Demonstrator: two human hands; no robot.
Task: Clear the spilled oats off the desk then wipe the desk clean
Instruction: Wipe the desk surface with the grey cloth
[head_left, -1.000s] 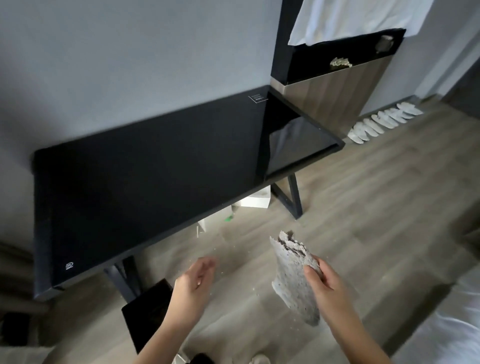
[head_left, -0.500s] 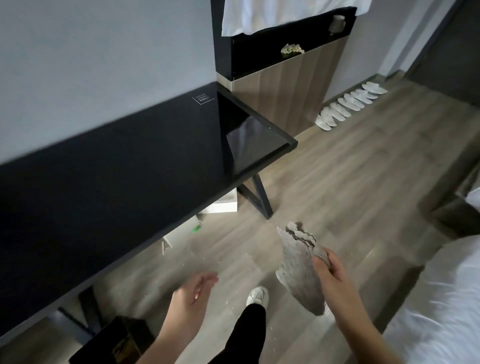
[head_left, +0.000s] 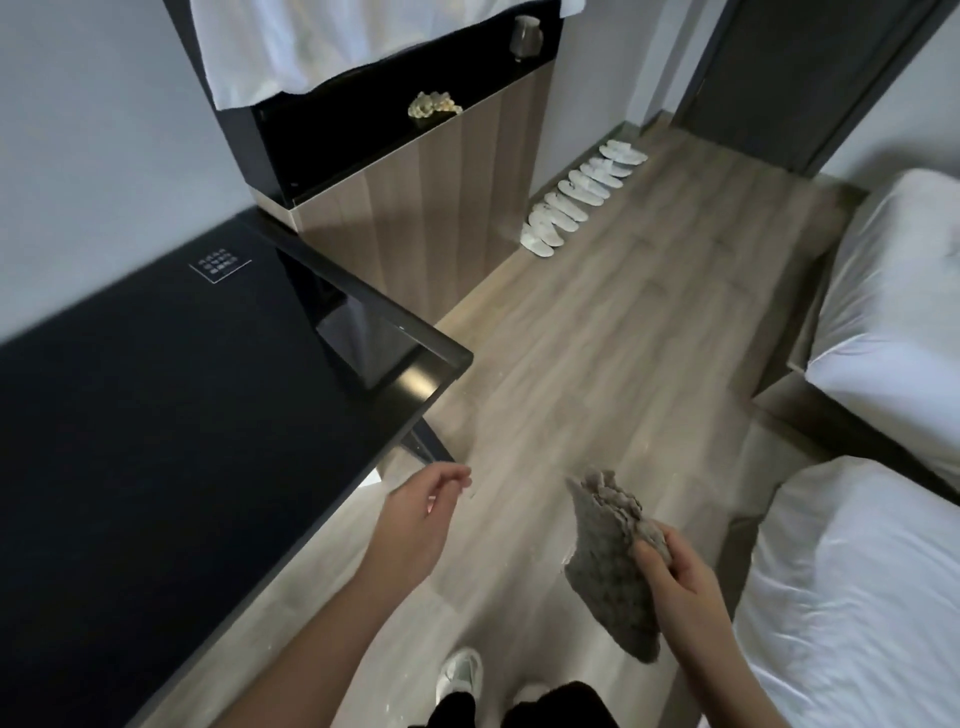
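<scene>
The right hand (head_left: 675, 571) pinched a grey cloth (head_left: 605, 561) between thumb and curled fingers, and the cloth hung below them and fanned up above. The left hand (head_left: 415, 514) hung with fingers loosely curled and empty. The black counter (head_left: 156, 415) lay just to their left, the wooden floor (head_left: 597, 338) beneath.

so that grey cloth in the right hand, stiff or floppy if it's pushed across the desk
Probably floppy: the grey cloth sags below the right hand, which pinches one edge. Likely light, since that pinch alone carries it. Its bumpy weave should grip rather than slide on the glossy desk, so it may bunch up when pushed.
</scene>
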